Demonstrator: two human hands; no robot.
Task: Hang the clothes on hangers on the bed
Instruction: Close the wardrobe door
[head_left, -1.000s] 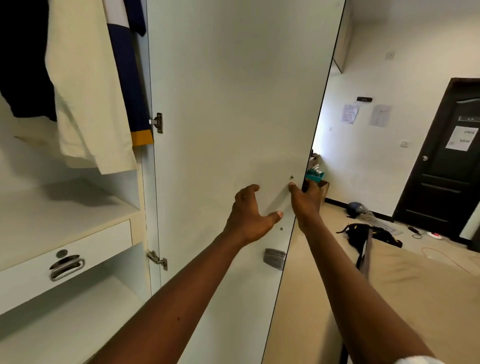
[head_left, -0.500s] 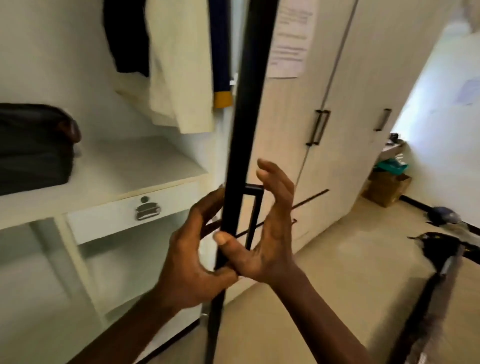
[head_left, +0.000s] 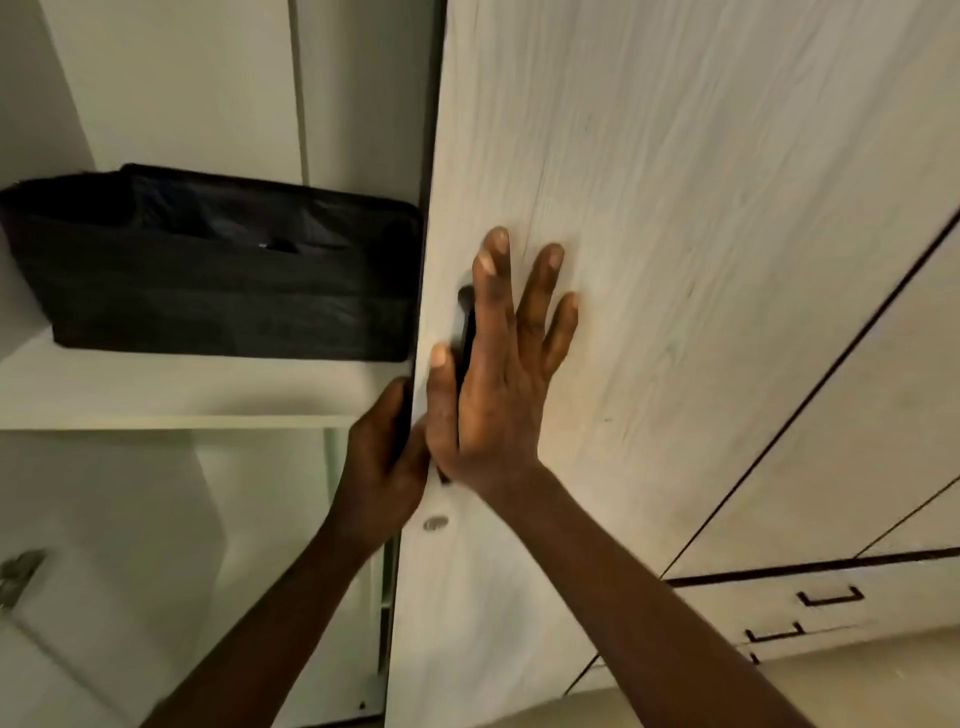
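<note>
On the head camera, I saw the right hand (head_left: 498, 379) laid flat against the pale wood-grain wardrobe door (head_left: 701, 234), fingers straight and spread, grasping nothing; its palm lay over the lower part of the black door handle (head_left: 464, 312), thumb to one side of the bar and the fingers to the other. The left hand (head_left: 382, 457) sat just beside it, touching at the thumb's base, with its fingers curled round the door's dark edge (head_left: 415, 332), so it was gripping the door itself. Just below both hands a small round metal lock (head_left: 435, 523) showed on the door face. Left of the hands, inside the wardrobe, a black fabric bag (head_left: 218, 270) rested on a white shelf (head_left: 156, 395); far left and lower, a blurred metal fitting (head_left: 15, 571) was visible. Right of the right forearm and lower were drawer fronts with black handles (head_left: 831, 596). Where the clothes and hangers were, I could not tell from this view.
</note>
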